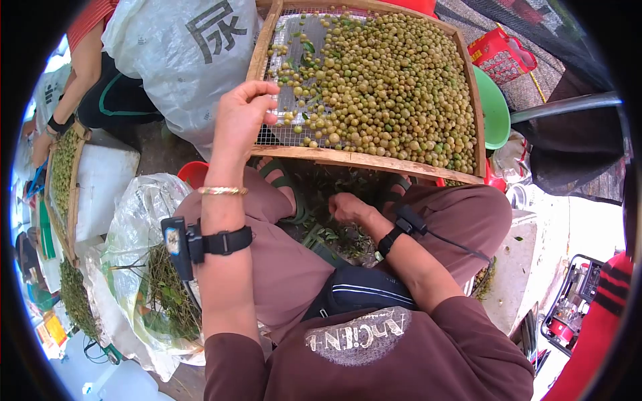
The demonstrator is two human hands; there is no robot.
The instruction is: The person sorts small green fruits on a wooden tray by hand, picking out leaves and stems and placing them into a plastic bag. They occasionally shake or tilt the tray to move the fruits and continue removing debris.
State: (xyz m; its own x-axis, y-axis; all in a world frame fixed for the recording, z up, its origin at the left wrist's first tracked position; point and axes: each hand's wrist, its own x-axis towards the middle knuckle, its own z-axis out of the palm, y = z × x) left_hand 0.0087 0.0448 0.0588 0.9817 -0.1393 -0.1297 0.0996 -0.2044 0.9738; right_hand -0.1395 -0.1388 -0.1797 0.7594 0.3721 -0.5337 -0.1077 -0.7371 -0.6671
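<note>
A wood-framed wire-mesh sieve (364,158) sits in front of me, with many small round yellow-green fruits (401,87) heaped over its middle and right. My left hand (242,113) hovers at the sieve's left edge, its fingers loosely bent and apart, with nothing visible in them. A few fruits and green leaves (308,48) are scattered on the mesh near it. Lower down, between my knees, my right hand (349,207) is closed below the sieve's front rail. Whatever it may hold is hidden. Leaf scraps (328,234) litter the ground under it.
A white plastic sack (174,60) stands left of the sieve, a green basin (493,110) at its right. A clear bag with twigs (167,287) lies by my left leg. At far left, another person's hand (43,148) is beside a second sieve (72,194).
</note>
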